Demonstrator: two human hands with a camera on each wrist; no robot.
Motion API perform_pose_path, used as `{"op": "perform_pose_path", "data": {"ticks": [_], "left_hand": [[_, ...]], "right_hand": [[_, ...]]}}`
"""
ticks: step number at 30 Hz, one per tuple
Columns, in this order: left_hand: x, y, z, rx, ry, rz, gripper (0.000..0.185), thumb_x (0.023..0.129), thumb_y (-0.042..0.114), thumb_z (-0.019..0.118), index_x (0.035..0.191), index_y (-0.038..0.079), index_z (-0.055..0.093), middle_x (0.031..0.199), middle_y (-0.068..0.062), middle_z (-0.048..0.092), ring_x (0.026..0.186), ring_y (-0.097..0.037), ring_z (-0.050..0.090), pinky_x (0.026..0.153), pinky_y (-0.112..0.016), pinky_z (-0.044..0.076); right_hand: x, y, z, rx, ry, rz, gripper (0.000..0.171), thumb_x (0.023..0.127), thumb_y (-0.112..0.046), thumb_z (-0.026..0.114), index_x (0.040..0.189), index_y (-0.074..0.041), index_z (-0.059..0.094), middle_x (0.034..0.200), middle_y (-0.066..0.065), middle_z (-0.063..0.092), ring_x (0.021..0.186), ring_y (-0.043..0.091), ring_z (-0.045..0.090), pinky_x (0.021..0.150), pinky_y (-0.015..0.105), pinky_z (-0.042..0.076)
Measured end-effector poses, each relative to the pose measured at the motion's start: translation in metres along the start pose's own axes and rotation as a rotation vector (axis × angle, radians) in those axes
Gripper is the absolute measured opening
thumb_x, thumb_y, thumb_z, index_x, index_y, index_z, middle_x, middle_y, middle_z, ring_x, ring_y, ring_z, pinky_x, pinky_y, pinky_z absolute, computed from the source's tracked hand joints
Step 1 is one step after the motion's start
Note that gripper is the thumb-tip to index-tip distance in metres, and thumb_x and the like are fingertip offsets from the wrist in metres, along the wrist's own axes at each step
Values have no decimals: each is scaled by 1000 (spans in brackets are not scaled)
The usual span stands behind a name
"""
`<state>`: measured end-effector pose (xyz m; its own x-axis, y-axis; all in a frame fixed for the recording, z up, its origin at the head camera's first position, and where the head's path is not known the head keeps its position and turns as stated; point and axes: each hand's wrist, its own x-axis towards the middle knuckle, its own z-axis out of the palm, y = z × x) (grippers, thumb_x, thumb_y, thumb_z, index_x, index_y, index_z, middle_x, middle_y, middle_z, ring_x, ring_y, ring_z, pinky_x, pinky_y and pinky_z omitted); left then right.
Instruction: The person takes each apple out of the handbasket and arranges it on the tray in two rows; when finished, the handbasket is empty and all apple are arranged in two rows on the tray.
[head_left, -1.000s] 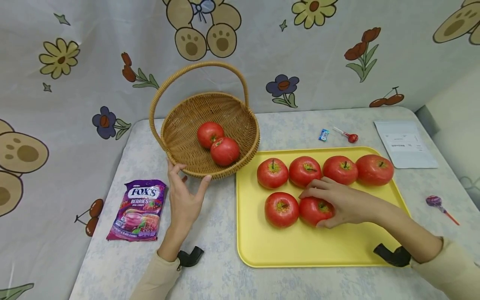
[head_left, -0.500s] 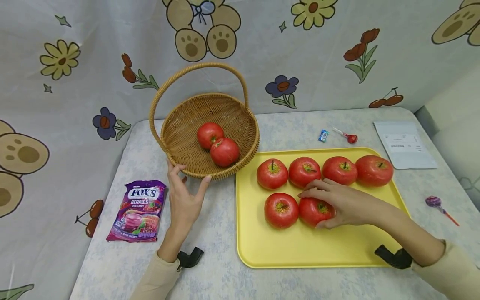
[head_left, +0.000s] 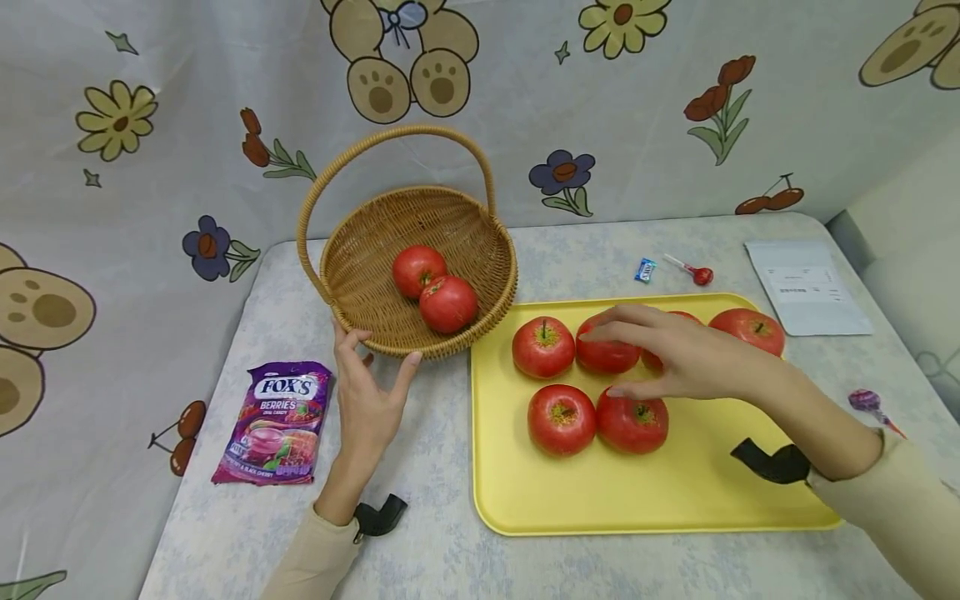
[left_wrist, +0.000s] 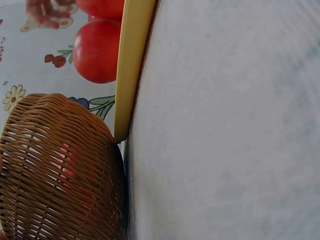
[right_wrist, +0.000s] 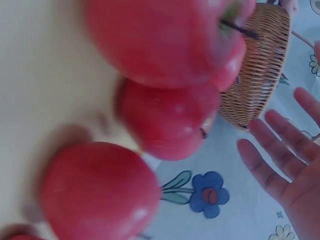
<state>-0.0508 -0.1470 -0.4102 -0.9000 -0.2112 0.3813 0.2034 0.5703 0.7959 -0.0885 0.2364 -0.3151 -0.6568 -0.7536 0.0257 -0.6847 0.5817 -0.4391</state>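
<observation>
My left hand [head_left: 367, 400] touches the near side of a wicker basket [head_left: 375, 242], thumb and fingers spread wide at its rim. Tilted towards me, the basket shows two red apples [head_left: 448, 304] inside. Over the yellow tray [head_left: 540, 500] hovers my right hand [head_left: 671, 354], raised above the front right apple [head_left: 633, 425] and holding nothing. Its fingers look straight and apart in the right wrist view. Beside that apple sits another red apple [head_left: 562, 419]. Behind them is a row of several apples [head_left: 543, 346], partly hidden by the right hand.
A purple candy bag [head_left: 273, 422] lies left of my left hand. Beyond the tray are a small blue wrapped candy [head_left: 645, 269] and a red lollipop [head_left: 702, 275]. A pale packet [head_left: 810, 287] and a purple lollipop [head_left: 866, 401] lie to the right. A patterned curtain hangs behind the table.
My right hand has let go of the front right apple and risen up and away, over the back row. That apple stays in its place. The left hand and basket have not moved.
</observation>
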Motion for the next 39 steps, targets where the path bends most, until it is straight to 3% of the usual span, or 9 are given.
{"op": "perform_pose_path", "data": {"ticks": [6, 16, 25, 32, 39], "left_hand": [[0, -2, 0, 0, 0, 0, 65, 86, 36, 75, 126, 6, 33, 164, -16, 2, 148, -31, 19, 99, -57, 46], [1, -3, 1, -6, 4, 15, 66, 85, 35, 76, 126, 6, 33, 164, -15, 2, 149, -30, 19, 98, -57, 46], [0, -3, 0, -1, -1, 10, 66, 85, 36, 76, 126, 6, 33, 164, -16, 1, 150, -30, 16, 98, -55, 47], [0, -4, 1, 5, -5, 0, 65, 86, 36, 75, 126, 6, 33, 164, -16, 2, 149, -30, 17, 99, -54, 47], [0, -4, 1, -2, 3, 6, 64, 86, 35, 76, 125, 6, 33, 164, -16, 2, 149, -30, 17, 98, -55, 47]], "right_hand": [[42, 0, -11, 66, 57, -77, 57, 84, -41, 77, 134, -25, 55, 135, -4, 52, 125, 17, 50, 98, 45, 50], [112, -5, -14, 150, 52, -153, 59, 87, -38, 75, 139, -24, 52, 138, -4, 49, 127, 14, 46, 105, 42, 44], [160, -8, -1, 154, 43, -199, 56, 88, -40, 72, 139, -25, 53, 133, -2, 50, 122, 13, 48, 101, 40, 46], [190, -9, 13, 171, -17, -198, 54, 88, -37, 72, 138, -27, 53, 131, 2, 48, 119, 13, 47, 101, 37, 45], [225, -12, 22, 152, -46, -203, 57, 89, -35, 71, 140, -20, 51, 136, 8, 45, 121, 25, 50, 100, 37, 44]]}}
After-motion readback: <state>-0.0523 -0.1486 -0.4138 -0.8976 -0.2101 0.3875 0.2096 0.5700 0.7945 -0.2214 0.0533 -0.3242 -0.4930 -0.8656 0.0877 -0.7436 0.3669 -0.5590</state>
